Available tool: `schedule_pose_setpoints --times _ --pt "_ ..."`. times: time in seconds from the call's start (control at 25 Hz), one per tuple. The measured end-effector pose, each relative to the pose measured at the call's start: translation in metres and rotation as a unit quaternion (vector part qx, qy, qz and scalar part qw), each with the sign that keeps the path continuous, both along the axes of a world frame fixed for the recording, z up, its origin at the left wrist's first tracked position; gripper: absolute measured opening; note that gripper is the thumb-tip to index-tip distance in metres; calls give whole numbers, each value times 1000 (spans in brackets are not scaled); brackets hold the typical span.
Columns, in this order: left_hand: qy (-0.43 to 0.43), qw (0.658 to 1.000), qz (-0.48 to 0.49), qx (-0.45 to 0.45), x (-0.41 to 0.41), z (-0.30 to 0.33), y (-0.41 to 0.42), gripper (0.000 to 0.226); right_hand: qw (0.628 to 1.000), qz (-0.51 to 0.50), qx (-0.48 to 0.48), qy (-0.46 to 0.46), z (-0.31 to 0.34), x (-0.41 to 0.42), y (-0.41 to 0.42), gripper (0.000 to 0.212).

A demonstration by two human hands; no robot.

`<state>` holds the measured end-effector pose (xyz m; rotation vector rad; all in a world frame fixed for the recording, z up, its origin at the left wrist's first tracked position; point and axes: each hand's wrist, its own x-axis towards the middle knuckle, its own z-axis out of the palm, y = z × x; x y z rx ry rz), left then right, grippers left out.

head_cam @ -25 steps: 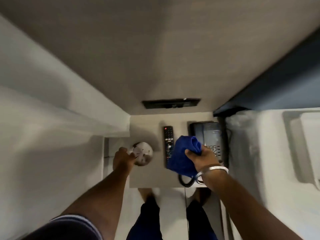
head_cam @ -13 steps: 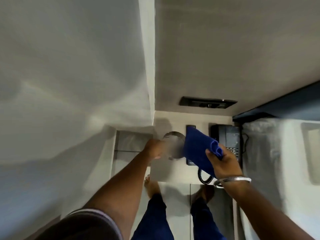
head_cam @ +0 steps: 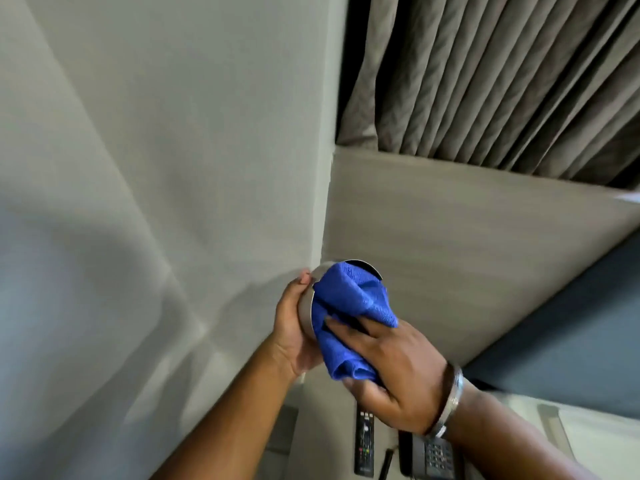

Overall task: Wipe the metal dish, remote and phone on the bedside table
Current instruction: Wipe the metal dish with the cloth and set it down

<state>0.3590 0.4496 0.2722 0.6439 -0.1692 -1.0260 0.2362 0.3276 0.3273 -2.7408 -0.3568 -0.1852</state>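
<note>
Left hand [head_cam: 294, 336] cupped round metal dish [head_cam: 306, 308], lifted clear of table, smooth steel wall showing; blue textured cloth [head_cam: 349, 313] bunched inside dish mouth; right hand [head_cam: 391, 372] gripped cloth, fingers pressed into it, steel bangle [head_cam: 453, 398] on wrist; below, slim black remote [head_cam: 364, 441] and dark phone [head_cam: 429, 455] lay on table, near each other; pleated curtain [head_cam: 485, 71] hung upper right

Both forearms were bare, no sleeves showing. A plain silver metal bangle [head_cam: 453, 398] circled the wrist of the right hand [head_cam: 391, 368].
</note>
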Motion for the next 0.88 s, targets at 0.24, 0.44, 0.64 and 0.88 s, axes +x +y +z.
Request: schedule_pose_setpoints --times 0.24,0.44,0.64,0.88 --pt "0 998 58 -16 -29 40 -18 73 989 -79 73 -104 46 17 -8 30" --pt "-28 992 76 -92 -39 72 -16 63 983 119 -79 -115 64 20 -29 27" --pt "-33 992 86 -83 -61 83 -27 54 991 21 -21 -128 89 22 -42 28" --pt "-33 993 109 -20 -77 88 -32 50 984 161 -35 -66 87 10 -61 7"
